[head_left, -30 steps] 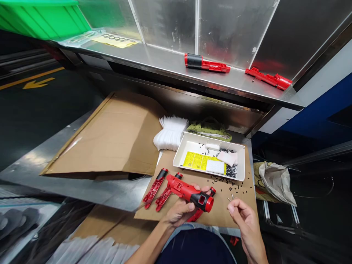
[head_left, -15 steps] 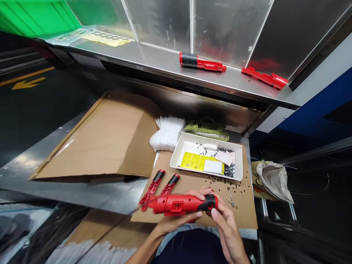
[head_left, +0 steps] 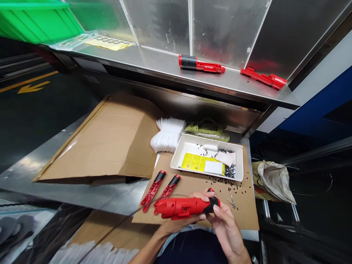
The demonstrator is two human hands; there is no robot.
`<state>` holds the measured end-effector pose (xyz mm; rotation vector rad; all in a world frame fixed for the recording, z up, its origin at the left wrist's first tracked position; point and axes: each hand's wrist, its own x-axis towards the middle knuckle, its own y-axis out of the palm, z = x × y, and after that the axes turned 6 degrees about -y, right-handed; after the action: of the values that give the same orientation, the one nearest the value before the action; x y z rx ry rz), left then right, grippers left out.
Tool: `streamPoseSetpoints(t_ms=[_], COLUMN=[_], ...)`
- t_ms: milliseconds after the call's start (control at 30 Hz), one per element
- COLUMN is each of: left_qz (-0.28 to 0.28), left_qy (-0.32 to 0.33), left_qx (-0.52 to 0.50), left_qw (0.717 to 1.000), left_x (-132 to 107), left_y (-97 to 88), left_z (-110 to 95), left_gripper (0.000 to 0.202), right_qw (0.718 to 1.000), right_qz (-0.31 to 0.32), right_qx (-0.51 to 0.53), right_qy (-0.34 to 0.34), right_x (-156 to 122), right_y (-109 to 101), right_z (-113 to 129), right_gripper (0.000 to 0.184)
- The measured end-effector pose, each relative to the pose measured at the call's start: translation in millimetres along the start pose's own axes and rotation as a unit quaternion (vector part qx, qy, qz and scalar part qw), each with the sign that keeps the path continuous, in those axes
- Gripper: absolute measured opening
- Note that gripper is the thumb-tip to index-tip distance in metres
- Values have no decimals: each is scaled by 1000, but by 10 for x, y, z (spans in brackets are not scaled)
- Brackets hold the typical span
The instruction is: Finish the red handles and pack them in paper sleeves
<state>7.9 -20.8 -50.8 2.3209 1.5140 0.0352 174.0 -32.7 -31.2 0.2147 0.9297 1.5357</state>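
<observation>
Both hands hold a red plastic tool housing [head_left: 183, 207] with a black end, level across the cardboard sheet [head_left: 192, 216]. My left hand [head_left: 178, 225] cradles its body from below, with fingertips curling over the far side. My right hand [head_left: 224, 225] pinches the black end. Just left of the housing lie two red half-shells with black tips [head_left: 153, 191] [head_left: 167, 190]. Small black pieces [head_left: 222, 185] are scattered near my right hand, beside a pair of small metal pins [head_left: 232, 201].
A white tray [head_left: 206, 145] with black pieces and a yellow leaflet [head_left: 202, 163] stands beyond my hands. Behind it are white sheets [head_left: 167, 135]. Red parts [head_left: 200, 63] [head_left: 264, 78] rest on a steel shelf [head_left: 165, 60]. A paper bag [head_left: 275, 182] sits to the right.
The housing has swung from tilted, with its black end toward me, to level and sideways. My right hand has come from the pins onto the black end.
</observation>
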Motion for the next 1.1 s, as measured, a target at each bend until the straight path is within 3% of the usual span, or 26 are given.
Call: streamPoseSetpoints(t_ms=[100, 200, 300, 400, 467, 633, 800, 1100], left_qz=[-6, -35, -74, -93, -89, -67, -1, 37], left_qy=[2, 6, 1, -6, -5, -24, -2, -30], left_qx=[-19, -37, -61, -81, -83, -29, 57, 143], left_qw=[1000, 999, 995, 992, 993, 997, 998, 988], left_x=[63, 116, 141, 134, 116, 49, 18, 124], left_y=[1, -22, -59, -88, -94, -60, 6, 90], left_z=[-6, 13, 54, 99, 102, -45, -135, -96], left_gripper=[32, 45, 60, 65, 64, 44, 30, 39], right_qw=[997, 996, 991, 922, 901, 959, 990, 993], right_qz=[33, 66, -13, -126, -136, -55, 15, -55], right_qx=[60, 41, -115, -299, -343, -252, -116, -59], right_qy=[36, 38, -72, -211, -230, -121, -76, -85], right_x=[33, 57, 55, 34, 19, 3, -10, -45], right_y=[-85, -188, -281, -320, -302, -172, -67, -13], right_z=[5, 70, 140, 168, 164, 93, 17, 42], right_gripper=[28, 38, 34, 27, 27, 36, 35, 43])
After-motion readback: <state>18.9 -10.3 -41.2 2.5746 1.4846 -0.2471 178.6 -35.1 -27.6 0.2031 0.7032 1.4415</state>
